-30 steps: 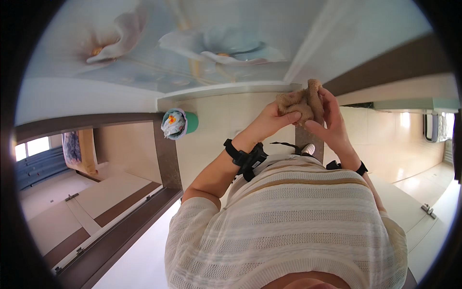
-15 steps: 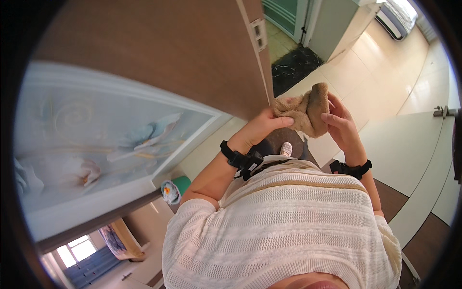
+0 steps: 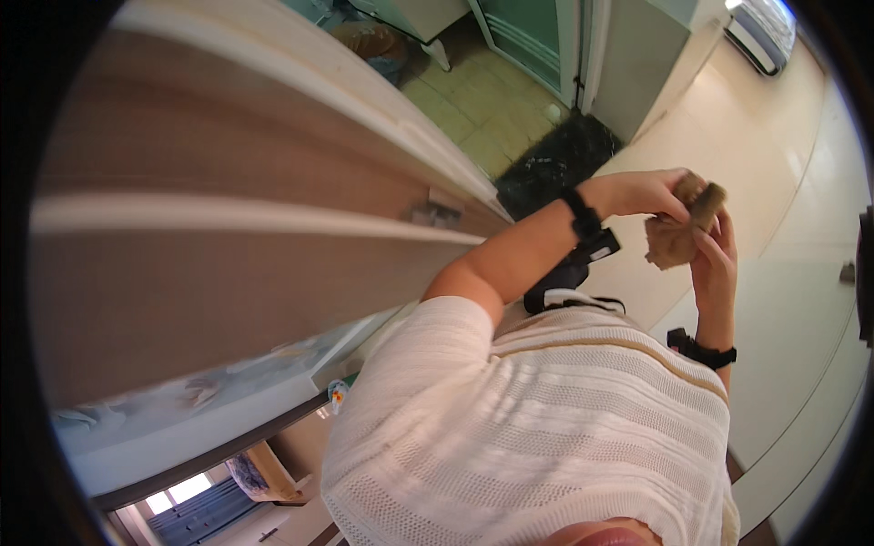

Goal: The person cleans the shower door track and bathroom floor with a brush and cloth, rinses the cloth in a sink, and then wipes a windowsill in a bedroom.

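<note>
the brown plush cloth (image 3: 670, 240) is in the air between both hands, over the pale floor (image 3: 728, 123). it seems soft, light and not fragile; a folded edge should give good grip. the left hand (image 3: 648, 193), arm reaching rightward, pinches its upper side; the right hand (image 3: 717, 257), pointing upward, pinches its right edge.

A home: a brown door (image 3: 228, 291) stands near a black marble threshold (image 3: 551, 173), past which lie yellowish floor tiles (image 3: 460, 109), a footed white cabinet (image 3: 428, 16) and a white-framed glass door (image 3: 523, 41); a floral mural (image 3: 200, 391) and 1 bright window (image 3: 177, 493) show lower left.
</note>
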{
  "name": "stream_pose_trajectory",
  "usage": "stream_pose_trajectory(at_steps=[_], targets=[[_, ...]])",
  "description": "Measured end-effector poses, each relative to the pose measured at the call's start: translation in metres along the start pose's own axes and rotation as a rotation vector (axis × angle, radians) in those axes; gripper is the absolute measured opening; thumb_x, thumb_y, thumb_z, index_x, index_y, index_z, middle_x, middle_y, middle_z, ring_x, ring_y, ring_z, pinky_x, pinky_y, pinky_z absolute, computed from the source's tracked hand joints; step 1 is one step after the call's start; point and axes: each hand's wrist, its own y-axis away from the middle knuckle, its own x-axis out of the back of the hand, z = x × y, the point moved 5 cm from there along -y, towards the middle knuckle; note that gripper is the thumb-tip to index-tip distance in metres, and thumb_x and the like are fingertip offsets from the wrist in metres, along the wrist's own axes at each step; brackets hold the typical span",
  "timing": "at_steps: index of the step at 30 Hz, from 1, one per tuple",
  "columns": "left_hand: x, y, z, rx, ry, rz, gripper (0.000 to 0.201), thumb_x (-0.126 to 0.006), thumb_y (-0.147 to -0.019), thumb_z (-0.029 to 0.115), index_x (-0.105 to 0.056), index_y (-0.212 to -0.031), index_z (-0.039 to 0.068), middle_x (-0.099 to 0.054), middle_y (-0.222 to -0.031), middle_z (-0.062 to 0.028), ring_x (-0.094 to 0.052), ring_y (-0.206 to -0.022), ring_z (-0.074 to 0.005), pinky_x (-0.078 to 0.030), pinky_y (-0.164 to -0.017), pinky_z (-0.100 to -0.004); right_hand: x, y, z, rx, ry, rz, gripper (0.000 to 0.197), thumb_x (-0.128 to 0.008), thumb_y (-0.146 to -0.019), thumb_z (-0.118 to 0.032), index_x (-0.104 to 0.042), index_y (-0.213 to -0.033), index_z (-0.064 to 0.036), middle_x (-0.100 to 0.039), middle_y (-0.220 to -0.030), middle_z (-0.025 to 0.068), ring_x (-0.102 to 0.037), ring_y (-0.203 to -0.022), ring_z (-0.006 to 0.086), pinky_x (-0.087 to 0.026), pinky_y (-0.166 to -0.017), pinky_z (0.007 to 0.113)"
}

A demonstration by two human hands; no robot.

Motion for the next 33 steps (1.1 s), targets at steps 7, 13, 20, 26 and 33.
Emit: stream_pose_trajectory(at_steps=[7,13,20,26,33], targets=[[0.076,-0.153,0.03,0.112,-0.382,-0.176,0.045,-0.069,-0.07,0.011,-0.05,-0.11,0.0,-0.057,-0.099,-0.0072,-0.053,-0.091,-0.0146,-0.046,-0.08,-0.0273,0.06,-0.115,-0.052,0.064,0.053,0.241,0.049,-0.052,-0.086,-0.002,-0.036,-0.132,-0.0018,-0.048,-0.124,0.0117,-0.046,-0.117,0.022,-0.038,-0.097,0.033],[0.093,-0.135,0.022,0.15,-0.247,0.037,0.04,-0.07,-0.07,0.008,-0.051,-0.104,0.001,-0.056,-0.094,-0.0041,-0.053,-0.087,-0.0123,-0.045,-0.077,-0.025,0.054,-0.133,-0.048,-0.048,0.03,0.117,0.05,-0.052,-0.085,-0.001,-0.036,-0.133,-0.0017,-0.049,-0.123,0.0097,-0.048,-0.113,0.019,-0.04,-0.094,0.03],[0.115,-0.095,0.069,0.026,-0.18,0.26,0.037,-0.065,-0.075,0.004,-0.049,-0.108,-0.002,-0.057,-0.084,-0.0035,-0.055,-0.075,-0.0109,-0.045,-0.065,-0.0228,0.017,-0.205,-0.076,-0.171,0.344,-0.189,0.047,-0.056,-0.081,-0.003,-0.045,-0.127,-0.003,-0.056,-0.111,0.0071,-0.053,-0.1,0.0155,-0.043,-0.085,0.028],[0.129,-0.027,0.095,-0.07,-0.14,0.699,0.047,-0.063,-0.08,0.007,-0.044,-0.123,-0.002,-0.057,-0.087,-0.0036,-0.055,-0.075,-0.0109,-0.046,-0.065,-0.0234,-0.056,-0.263,-0.07,-0.091,0.591,-0.589,0.05,-0.063,-0.076,-0.004,-0.048,-0.123,-0.0018,-0.056,-0.109,0.0085,-0.053,-0.1,0.0168,-0.042,-0.088,0.029],[0.195,0.002,0.147,-0.014,-0.04,0.901,0.047,-0.067,-0.08,0.013,-0.046,-0.121,0.003,-0.056,-0.103,-0.0037,-0.056,-0.089,-0.0126,-0.048,-0.074,-0.0248,-0.142,-0.33,-0.069,-0.256,0.687,-0.759,0.052,-0.062,-0.077,-0.002,-0.045,-0.127,-0.0016,-0.054,-0.115,0.0091,-0.052,-0.104,0.0166,-0.042,-0.091,0.029]])
